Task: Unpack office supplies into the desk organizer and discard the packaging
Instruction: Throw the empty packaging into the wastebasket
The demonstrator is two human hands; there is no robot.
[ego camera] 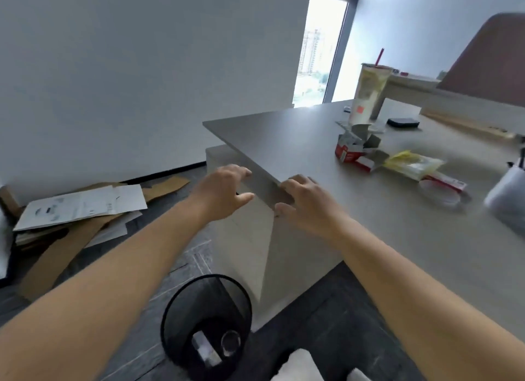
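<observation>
Both hands reach forward toward the near corner of the grey rectangular desk top [298, 142] — the left hand [224, 193] hovers just off the desk's edge with fingers loosely spread and nothing in it, while the right hand [305, 200] sits at the corner itself, fingers gently bent, fingertips touching or nearly touching the surface, also holding nothing. Further along the desk lies the torn-open red and white cardboard box [353, 150], its grey flaps standing up, and right beside it a crumpled yellow and clear plastic wrapper [412, 164]. A clear round plastic lid [440, 194] rests near the wrapper. Behind the box stands a tall clear plastic drink cup with a red straw [369, 93], and a flat black object [403, 122] lies close by. On the dark floor below the hands sits a black mesh round waste bin [206, 324] — a few pale scraps lie at its bottom. Flattened brown and white cardboard sheets [82, 210] are heaped against the wall to the left.
</observation>
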